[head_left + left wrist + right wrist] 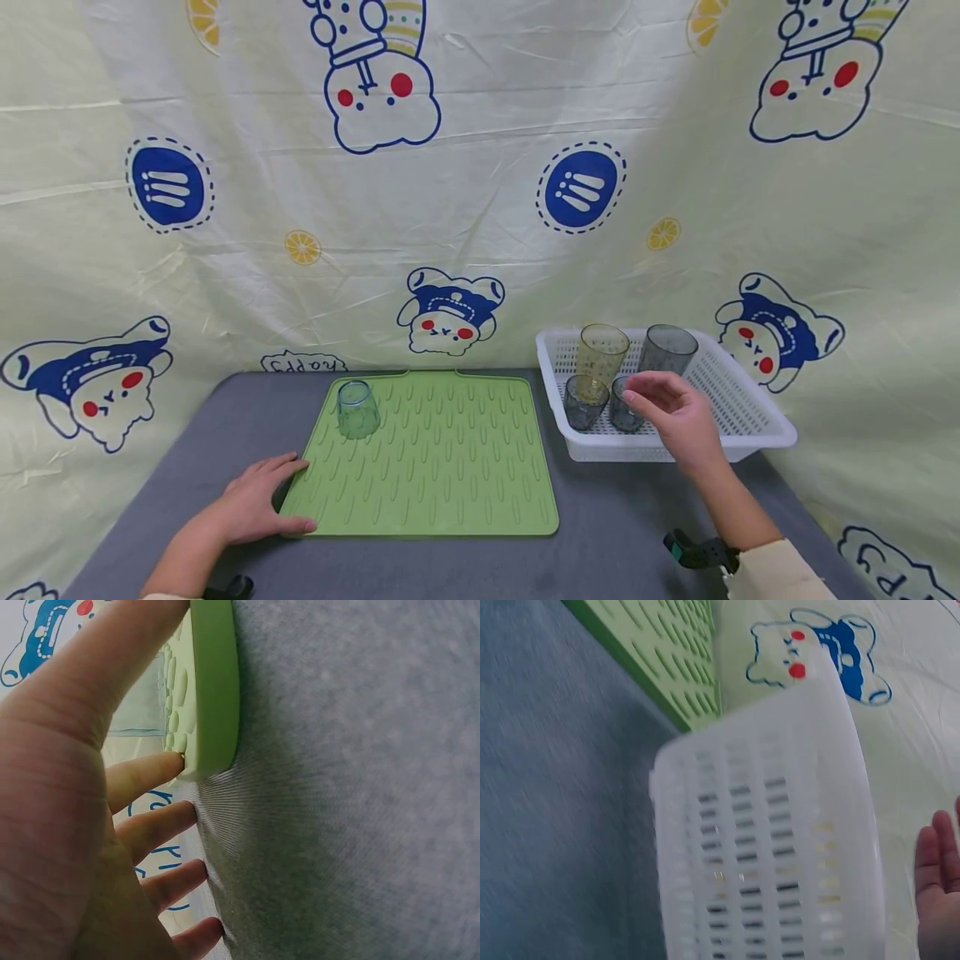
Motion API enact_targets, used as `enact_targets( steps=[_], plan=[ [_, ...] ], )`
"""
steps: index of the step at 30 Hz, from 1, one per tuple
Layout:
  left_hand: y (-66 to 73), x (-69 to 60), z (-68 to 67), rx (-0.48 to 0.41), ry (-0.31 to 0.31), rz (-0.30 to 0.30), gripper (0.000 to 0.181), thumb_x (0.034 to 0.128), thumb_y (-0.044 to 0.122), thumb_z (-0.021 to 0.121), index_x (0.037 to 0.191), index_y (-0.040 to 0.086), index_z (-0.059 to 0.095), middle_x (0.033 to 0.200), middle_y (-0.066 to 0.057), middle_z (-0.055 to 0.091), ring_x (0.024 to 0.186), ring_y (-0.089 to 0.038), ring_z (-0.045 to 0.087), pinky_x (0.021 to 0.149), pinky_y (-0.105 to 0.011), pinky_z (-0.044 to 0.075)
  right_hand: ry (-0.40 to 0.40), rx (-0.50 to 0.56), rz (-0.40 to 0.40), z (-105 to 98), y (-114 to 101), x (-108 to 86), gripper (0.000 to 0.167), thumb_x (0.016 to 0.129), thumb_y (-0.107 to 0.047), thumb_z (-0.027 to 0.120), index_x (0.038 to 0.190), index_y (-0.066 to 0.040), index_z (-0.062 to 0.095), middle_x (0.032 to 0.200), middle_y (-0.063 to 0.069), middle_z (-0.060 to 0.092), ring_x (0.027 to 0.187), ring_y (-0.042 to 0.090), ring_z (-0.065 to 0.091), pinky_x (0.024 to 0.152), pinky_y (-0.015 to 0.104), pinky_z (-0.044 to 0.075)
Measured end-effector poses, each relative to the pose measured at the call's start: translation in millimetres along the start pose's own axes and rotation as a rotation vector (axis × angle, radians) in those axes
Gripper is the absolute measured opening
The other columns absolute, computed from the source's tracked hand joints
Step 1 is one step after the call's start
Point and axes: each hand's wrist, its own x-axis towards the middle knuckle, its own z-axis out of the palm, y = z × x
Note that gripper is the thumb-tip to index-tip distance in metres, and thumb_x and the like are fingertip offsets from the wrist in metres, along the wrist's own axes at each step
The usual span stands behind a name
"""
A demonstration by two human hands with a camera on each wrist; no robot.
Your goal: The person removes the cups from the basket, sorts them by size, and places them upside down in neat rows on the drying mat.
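Hands unclenched, left hand (251,504) splayed against mat (427,504), right hand (681,421) loosely bent by small glass (624,415) in basket (618,451)

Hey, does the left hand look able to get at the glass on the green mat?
Probably yes: the left hand is at the green mat's left edge, with nothing standing between it and the glass.

Seems to read "happy" in blue lettering (304,362) on the printed sheet (480,208), with other letters (888,575) there too partial.
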Motion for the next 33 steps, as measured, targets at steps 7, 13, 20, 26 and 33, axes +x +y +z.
enact_targets(
  steps=[7, 13, 20, 26, 33],
  plan=[
    [-0.3, 0.5, 0.6, -0.011, -0.007, -0.011, 0.097, 0.0737, 0.066, 0.081, 0.147, 0.007, 0.054, 0.154, -0.025, 0.046, 0.139, -0.056, 0.04, 0.097, -0.078, 0.039, -0.101, -0.12, 0.061, -14.9, 7.4, 15.1, 0.044, 0.095, -0.029, 0.075, 0.13, -0.004, 0.063, 0.122, 0.001, 0.068, 0.106, -0.003, 0.064, 0.085, 0.005, 0.051],
    [0.0, -0.2, 0.9, -0.017, -0.003, -0.015, 0.098, 0.0733, 0.066, 0.082, 0.147, 0.007, 0.054, 0.154, -0.025, 0.046, 0.139, -0.055, 0.04, 0.097, -0.078, 0.038, -0.213, -0.224, 0.122, -23.9, 14.6, 26.0, 0.059, 0.096, -0.04, 0.072, 0.14, -0.004, 0.056, 0.139, 0.022, 0.06, 0.114, 0.01, 0.065, 0.083, 0.007, 0.05],
    [1.5, -1.2, -0.3, -0.014, -0.003, -0.012, 0.097, 0.0738, 0.065, 0.082, 0.147, 0.008, 0.054, 0.154, -0.025, 0.046, 0.139, -0.056, 0.04, 0.097, -0.078, 0.039, -0.306, -0.267, 0.134, -33.0, 20.7, 39.2, 0.063, 0.096, -0.039, 0.073, 0.144, -0.004, 0.052, 0.144, 0.025, 0.055, 0.131, 0.048, 0.055, 0.098, 0.05, 0.057],
    [1.8, -2.3, 0.0, -0.019, 0.011, -0.006, 0.097, 0.0732, 0.064, 0.083, 0.146, 0.007, 0.055, 0.154, -0.026, 0.046, 0.138, -0.056, 0.041, 0.098, -0.078, 0.039, -0.364, -0.289, 0.138, -37.6, 24.7, 48.4, 0.068, 0.093, -0.04, 0.076, 0.144, -0.002, 0.051, 0.149, 0.025, 0.05, 0.138, 0.048, 0.048, 0.111, 0.063, 0.042],
    [0.4, -2.0, 0.2, -0.022, 0.007, -0.005, 0.097, 0.0733, 0.064, 0.082, 0.146, 0.007, 0.055, 0.154, -0.025, 0.046, 0.138, -0.056, 0.04, 0.098, -0.077, 0.039, -0.424, -0.315, 0.173, -42.7, 33.5, 56.5, 0.075, 0.091, -0.041, 0.078, 0.148, -0.002, 0.048, 0.155, 0.027, 0.043, 0.144, 0.049, 0.039, 0.116, 0.066, 0.035]
  ],
)
